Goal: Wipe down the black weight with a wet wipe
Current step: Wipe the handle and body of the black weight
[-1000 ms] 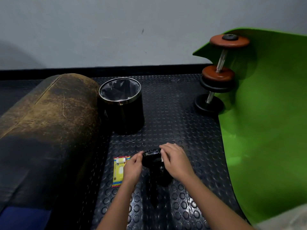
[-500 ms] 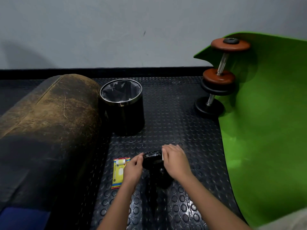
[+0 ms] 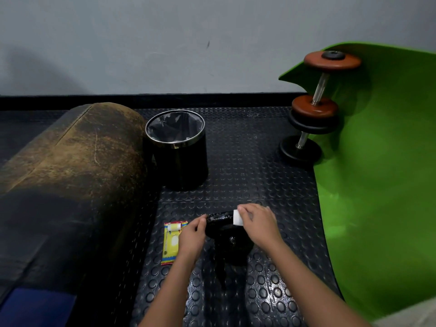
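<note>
Black round weight [image 3: 226,237], wet and glossy, near the front middle of the black studded rubber floor mat [image 3: 247,175]. Left hand [image 3: 192,237] gripping its left rim; right hand [image 3: 258,224] pressing a folded white wet wipe [image 3: 236,217] on its top edge, fingers curled over. Yellow wipe packet [image 3: 172,241] just left. Worn brown leather bolster [image 3: 70,166] along the left edge, upturned green mat [image 3: 382,173] along the right. Black lined bin [image 3: 177,149] and brown-and-black dumbbell [image 3: 316,107] near the grey wall [image 3: 165,43].

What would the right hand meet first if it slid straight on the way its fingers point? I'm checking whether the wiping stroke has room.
The right hand, pressing the white wipe on the black weight, points left. First in line is probably the left hand, which holds the weight's other side.
</note>
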Available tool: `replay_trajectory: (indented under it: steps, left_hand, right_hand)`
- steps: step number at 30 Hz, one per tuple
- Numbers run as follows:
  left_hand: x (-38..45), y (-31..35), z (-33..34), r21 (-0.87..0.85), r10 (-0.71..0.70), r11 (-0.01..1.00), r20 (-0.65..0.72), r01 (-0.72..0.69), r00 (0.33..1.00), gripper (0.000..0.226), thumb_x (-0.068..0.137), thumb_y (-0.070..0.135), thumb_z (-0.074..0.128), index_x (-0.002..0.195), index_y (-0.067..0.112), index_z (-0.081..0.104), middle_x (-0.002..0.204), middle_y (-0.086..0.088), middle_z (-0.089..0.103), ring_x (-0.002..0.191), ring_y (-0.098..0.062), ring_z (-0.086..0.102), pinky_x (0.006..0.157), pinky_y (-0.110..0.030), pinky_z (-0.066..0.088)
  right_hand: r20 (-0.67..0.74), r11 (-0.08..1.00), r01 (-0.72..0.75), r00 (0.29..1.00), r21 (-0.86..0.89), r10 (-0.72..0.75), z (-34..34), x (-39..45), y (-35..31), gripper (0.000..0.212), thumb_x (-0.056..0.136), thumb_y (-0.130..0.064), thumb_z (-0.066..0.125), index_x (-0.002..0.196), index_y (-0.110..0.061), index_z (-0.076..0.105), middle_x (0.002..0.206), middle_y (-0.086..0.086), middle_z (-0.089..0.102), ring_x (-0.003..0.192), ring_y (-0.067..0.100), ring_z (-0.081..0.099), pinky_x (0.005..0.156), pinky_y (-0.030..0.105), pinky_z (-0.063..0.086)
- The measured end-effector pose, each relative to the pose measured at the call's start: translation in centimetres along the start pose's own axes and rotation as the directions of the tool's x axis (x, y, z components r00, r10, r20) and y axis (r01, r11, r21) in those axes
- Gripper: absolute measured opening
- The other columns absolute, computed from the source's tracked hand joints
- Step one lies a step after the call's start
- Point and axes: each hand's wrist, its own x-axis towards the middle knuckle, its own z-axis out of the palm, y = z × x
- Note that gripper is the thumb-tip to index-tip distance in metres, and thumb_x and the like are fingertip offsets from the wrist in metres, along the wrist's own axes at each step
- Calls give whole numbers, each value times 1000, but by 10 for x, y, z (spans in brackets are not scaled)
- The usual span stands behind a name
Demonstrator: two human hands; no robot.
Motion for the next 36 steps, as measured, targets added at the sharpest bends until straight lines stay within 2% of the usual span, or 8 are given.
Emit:
replay_trajectory:
  steps: [9, 12, 15, 19, 23, 28, 31, 36]
  left_hand:
    - [3, 1, 0, 26, -7, 1000, 7, 7, 1000, 33, 100, 29, 43, 127, 21, 61, 126, 2, 62, 106, -6, 52, 86, -19, 38]
    - [3, 2, 0, 20, -14, 1000, 4, 14, 1000, 33, 100, 28, 43, 128, 20, 60, 127, 2, 61, 112, -9, 52, 88, -19, 37]
    - [3, 1, 1, 6, -27, 1000, 7, 27, 1000, 33, 99, 27, 44, 127, 20, 61, 128, 2, 61, 113, -10, 53, 89, -19, 37]
    - [4, 1, 0, 8, -30, 1000, 14, 30, 999, 33, 99, 27, 45, 127, 19, 61, 128, 1, 61, 118, -13, 54, 93, -21, 40]
    - [3, 1, 0, 20, -32, 999, 16, 31, 999, 33, 99, 27, 45, 127, 19, 61, 128, 1, 61, 117, -12, 54, 93, -20, 39]
    - [4, 2, 0, 33, -22, 999, 21, 21, 1000, 33, 99, 26, 44, 127, 19, 61, 129, 1, 61, 119, -13, 53, 91, -19, 37]
    - [4, 6, 0, 94, -8, 996, 11, 7, 1000, 33, 99, 23, 43, 126, 19, 61, 127, 0, 62, 114, -15, 56, 86, -19, 39]
    - [5, 20, 4, 183, 75, 980, 5, -75, 997, 35, 94, 11, 43, 116, 26, 66, 111, 1, 68, 70, -8, 58, 57, -13, 43]
  right_hand:
    - [39, 991, 115, 992, 68, -118, -11, 4, -10, 24, 90, -39, 67, 113, -36, 71, 119, -19, 66, 123, -2, 50, 123, 30, -5]
    - [87, 989, 20, 996, 149, -34, -18, 10, -3, 23, 77, -34, 82, 96, -42, 73, 114, -20, 65, 129, 13, 47, 123, 38, 13]
    - [123, 979, -40, 992, 202, 15, -22, 11, -1, 26, 69, -29, 88, 85, -43, 74, 103, -22, 60, 112, 13, 52, 104, 41, 44]
    - [97, 965, -49, 995, 257, 25, -25, 13, -1, 4, 78, -39, 78, 79, -41, 75, 98, -21, 61, 101, 7, 55, 96, 39, 48]
    - [18, 979, -2, 1000, 204, -2, -22, 15, 3, 17, 83, -31, 74, 95, -42, 69, 91, -17, 61, 91, 4, 57, 99, 40, 45]
    - [87, 994, -89, 992, -58, 94, -24, 13, 5, 42, 95, -51, 53, 131, -31, 61, 130, -10, 52, 128, 16, 41, 113, 37, 21]
    - [87, 993, -118, 989, -26, 119, -22, 10, 4, 35, 96, -53, 49, 121, -35, 66, 131, -9, 53, 127, 14, 43, 116, 38, 14]
    - [-13, 994, -84, 996, 63, 85, -25, 10, -6, 6, 91, -43, 62, 96, -40, 65, 106, -17, 56, 107, 6, 52, 115, 39, 17]
